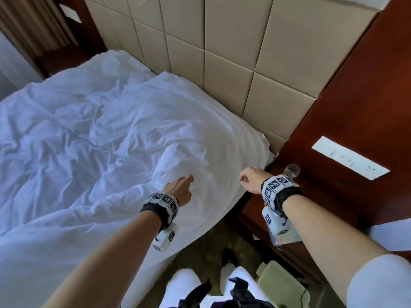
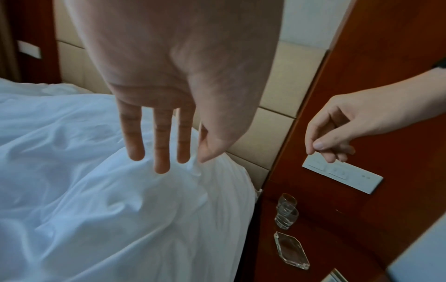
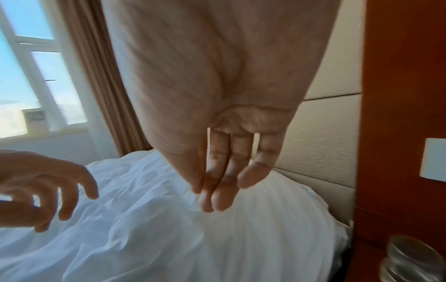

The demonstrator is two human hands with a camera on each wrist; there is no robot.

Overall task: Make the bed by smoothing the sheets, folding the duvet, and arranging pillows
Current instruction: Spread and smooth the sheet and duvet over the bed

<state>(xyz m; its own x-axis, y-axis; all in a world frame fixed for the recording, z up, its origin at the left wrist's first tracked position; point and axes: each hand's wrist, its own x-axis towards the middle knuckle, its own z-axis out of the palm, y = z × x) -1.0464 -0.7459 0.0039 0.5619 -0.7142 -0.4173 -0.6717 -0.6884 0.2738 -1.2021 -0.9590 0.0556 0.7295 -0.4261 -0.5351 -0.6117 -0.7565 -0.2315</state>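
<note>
Both hands, left (image 1: 180, 189) and right (image 1: 252, 179), hover empty with loose fingers above the rumpled duvet (image 1: 106, 138).

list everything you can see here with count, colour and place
duvet: one, white, rumpled over the bed
headboard: one, beige padded panels, behind the bed
wooden panel: one, reddish brown, right of the bed
switch plate: one, white, on the wooden panel
glasses: two, clear, on the nightstand
glass tray: one, clear, nearer than the glasses
curtain: one, tan, beside the window
left hand: fingers straight, above the duvet, holding nothing
right hand: loosely curled, empty, near the bed corner
</note>
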